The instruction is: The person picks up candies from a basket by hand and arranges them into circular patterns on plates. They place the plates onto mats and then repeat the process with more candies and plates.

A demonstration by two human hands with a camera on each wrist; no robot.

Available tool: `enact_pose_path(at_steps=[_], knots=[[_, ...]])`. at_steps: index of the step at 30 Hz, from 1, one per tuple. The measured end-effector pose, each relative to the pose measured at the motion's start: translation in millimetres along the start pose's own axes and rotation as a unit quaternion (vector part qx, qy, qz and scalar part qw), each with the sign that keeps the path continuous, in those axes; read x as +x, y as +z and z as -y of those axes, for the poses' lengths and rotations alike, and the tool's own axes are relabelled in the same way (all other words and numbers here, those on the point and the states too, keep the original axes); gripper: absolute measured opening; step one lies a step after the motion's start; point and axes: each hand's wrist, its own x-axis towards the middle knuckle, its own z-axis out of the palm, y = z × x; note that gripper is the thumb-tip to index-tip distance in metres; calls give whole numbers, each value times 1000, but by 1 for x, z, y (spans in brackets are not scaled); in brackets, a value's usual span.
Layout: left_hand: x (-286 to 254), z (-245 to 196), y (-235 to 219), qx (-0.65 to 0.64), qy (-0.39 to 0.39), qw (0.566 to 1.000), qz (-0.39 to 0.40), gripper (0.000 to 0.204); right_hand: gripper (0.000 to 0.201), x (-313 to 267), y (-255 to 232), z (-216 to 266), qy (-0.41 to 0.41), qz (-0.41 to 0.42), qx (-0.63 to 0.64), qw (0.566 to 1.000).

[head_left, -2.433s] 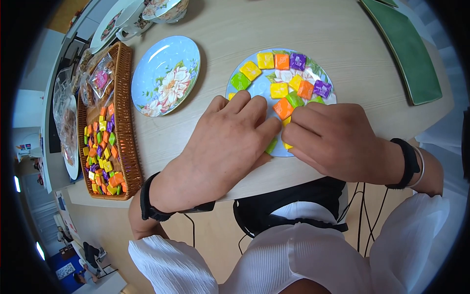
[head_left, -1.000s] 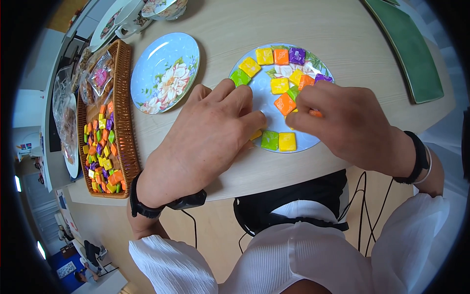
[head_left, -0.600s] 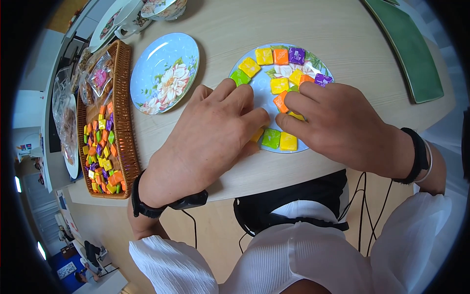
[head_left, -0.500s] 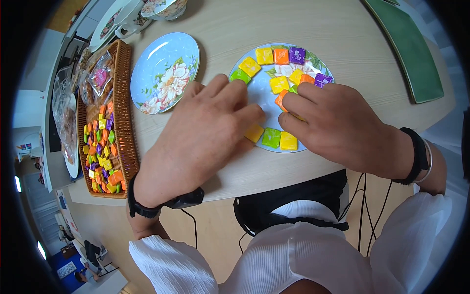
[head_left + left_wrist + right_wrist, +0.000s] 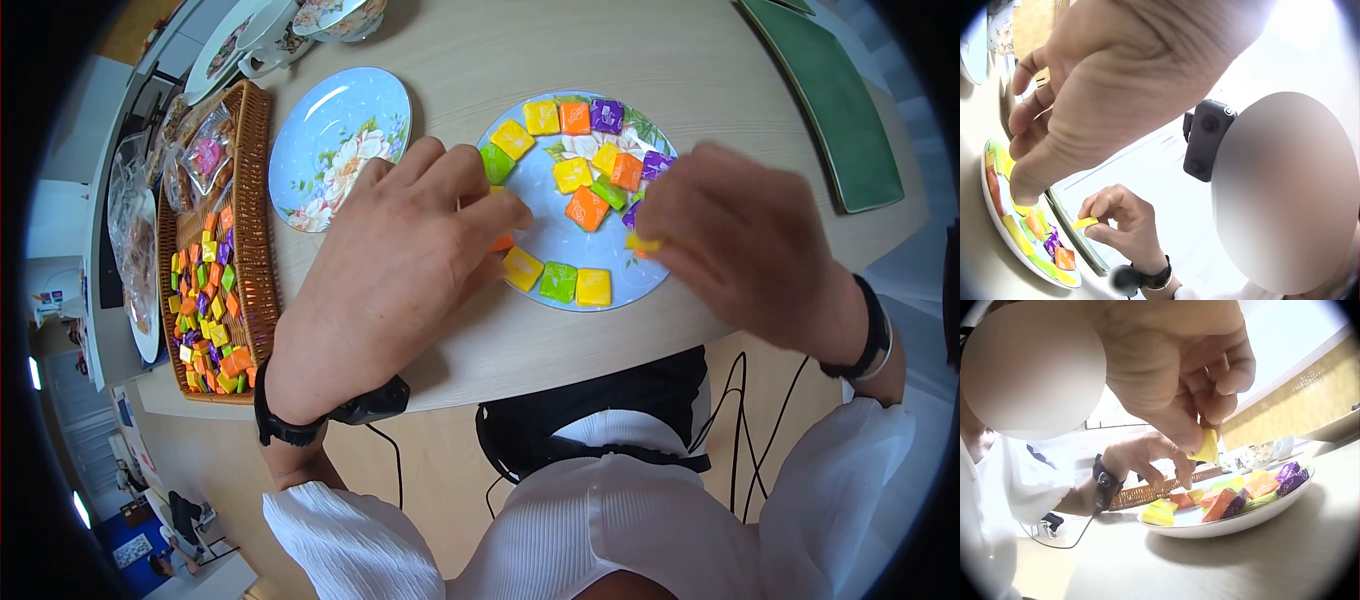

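A yellow wrapped candy is pinched between the thumb and fingertips of my right hand, raised over the right side of a blue floral plate. My left hand hovers at the plate's left rim, fingers loosely bent with nothing between them, covering part of the candies there. Square wrapped candies line the plate's edge, among them a green candy at the front and a purple candy at the back. An inner group includes an orange candy set cornerwise. Part of the right side is hidden by my right hand.
To the left stands a wicker basket of loose candies and bagged items. Between it and the candies lies a second floral plate. A cup and bowl sit at the back left, a long green tray at the right.
My right hand has risen and moved right from the inner group, carrying the yellow candy. My left hand has drawn back leftward, uncovering more candies along the front rim.
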Motion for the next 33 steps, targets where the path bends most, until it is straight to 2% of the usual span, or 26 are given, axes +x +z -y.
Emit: enact_pose_path(at_steps=[3,4,10,12,16,27,33], knots=[[3,-7,1,-39,21,999,2,37,19,-16,10,13,-11,74,-14,997],[4,-10,2,-45,29,999,4,37,12,-19,15,13,-30,70,-59,995],[12,-25,12,-25,72,996,38,39,9,-27,12,12,-3,95,-19,995],[15,-30,17,-9,92,995,36,38,9,-27,11,8,5,60,-29,998],[20,-39,21,42,75,995,45,36,12,-27,5,1,23,45,-40,998],[26,-52,41,57,51,997,-17,33,15,-24,3,-5,15,120,-83,989],[26,-49,36,40,36,998,16,30,12,-26,-2,-4,1,136,-96,986]])
